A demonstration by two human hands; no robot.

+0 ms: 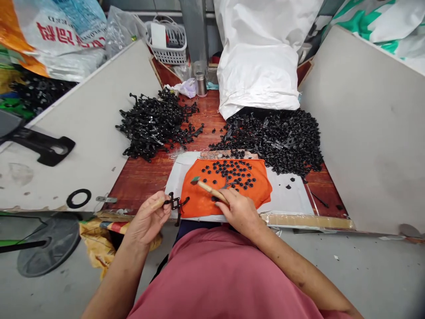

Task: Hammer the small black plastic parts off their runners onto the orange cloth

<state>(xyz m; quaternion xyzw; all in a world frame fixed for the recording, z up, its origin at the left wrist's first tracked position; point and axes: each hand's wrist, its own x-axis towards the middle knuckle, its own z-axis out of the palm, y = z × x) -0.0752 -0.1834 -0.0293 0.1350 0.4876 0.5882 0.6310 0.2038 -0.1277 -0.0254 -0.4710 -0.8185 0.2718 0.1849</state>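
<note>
At lower left of centre I have the left hand pinching a black plastic piece; at lower centre, the right hand grips a wooden-handled tool. A low sweep could scatter loose black caps across the orange cloth, mid-frame, toward the heap beyond.

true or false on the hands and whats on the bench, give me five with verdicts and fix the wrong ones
1. The right hand holds a pale-handled tool. True.
2. The left hand is empty. False: it holds a black branched piece.
3. Small black parts lie on an orange cloth. True.
4. Only one big black pile lies on the bench. False: there are two, a left pile and a right pile.
5. The metal flask stands left of the white sack. True.
</note>
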